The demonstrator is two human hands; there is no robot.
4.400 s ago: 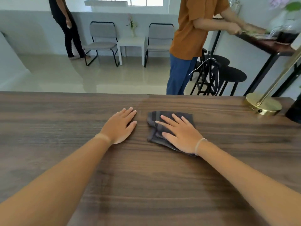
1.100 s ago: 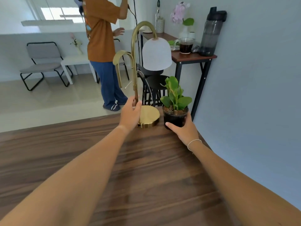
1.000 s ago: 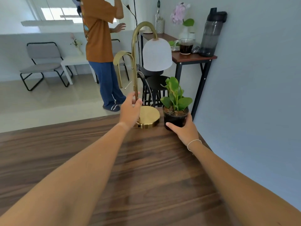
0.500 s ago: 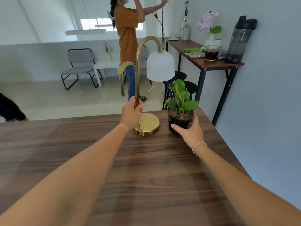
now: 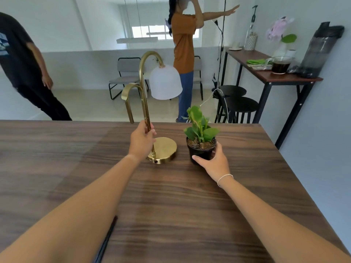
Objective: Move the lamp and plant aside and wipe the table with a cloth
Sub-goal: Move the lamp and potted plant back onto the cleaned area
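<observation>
The left hand point(image 5: 141, 143) is clenched around the lower stem of the brass gooseneck lamp with the white bell-shaped glass shade point(image 5: 152, 103), just above its round base. The right hand point(image 5: 215, 162) wraps the black plastic pot of the small green-leafed plant point(image 5: 201, 137) from the near side. Both stand on the dark wood-grain bench point(image 5: 171, 205), just beside each other.

The lamp looks top-heavy, so it is best kept upright with the base skimming or just clear of the wood; the pot is best kept level so no soil spills.

Beyond both hands the far edge is near, and the right edge lies not far right of the plant. Left of the left hand is wide bare wood. No cloth is clearly in view.
</observation>
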